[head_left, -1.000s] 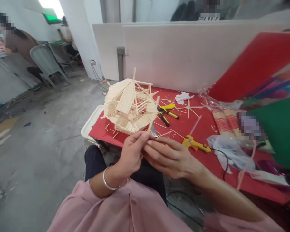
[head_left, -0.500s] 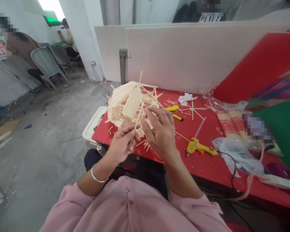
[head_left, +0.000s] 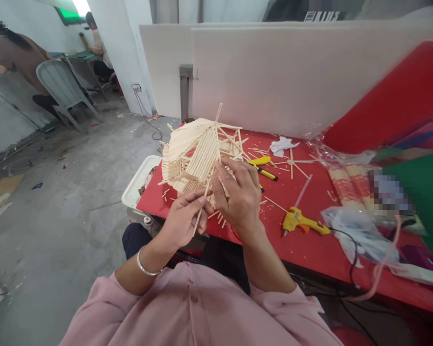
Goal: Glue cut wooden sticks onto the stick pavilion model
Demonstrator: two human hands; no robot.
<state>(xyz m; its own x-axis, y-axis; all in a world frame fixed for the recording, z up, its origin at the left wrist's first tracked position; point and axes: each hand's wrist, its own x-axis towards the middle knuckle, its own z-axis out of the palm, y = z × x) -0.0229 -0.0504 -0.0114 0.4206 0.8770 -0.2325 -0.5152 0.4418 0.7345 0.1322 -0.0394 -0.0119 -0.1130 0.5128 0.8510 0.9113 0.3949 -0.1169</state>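
The left hand (head_left: pixel 182 218) pinches a thin stick (head_left: pixel 197 224), the wooden model (head_left: pixel 202 156) just beyond; whether the right hand (head_left: pixel 240 194) grips is unclear. Light pressure should prevent snapping.

A slim, straight, pale wooden stick (head_left: pixel 197 225) slants through the fingertips of the left hand (head_left: pixel 184 218), its lower end jutting below them and its upper end hard to tell against the pale wood beyond. Just past both hands, partly hidden by the right hand (head_left: pixel 241 194), stands a pale wooden model building of many thin sticks (head_left: pixel 201 153), its sloping roof closely slatted nearer the left hand, its framing open behind the right.
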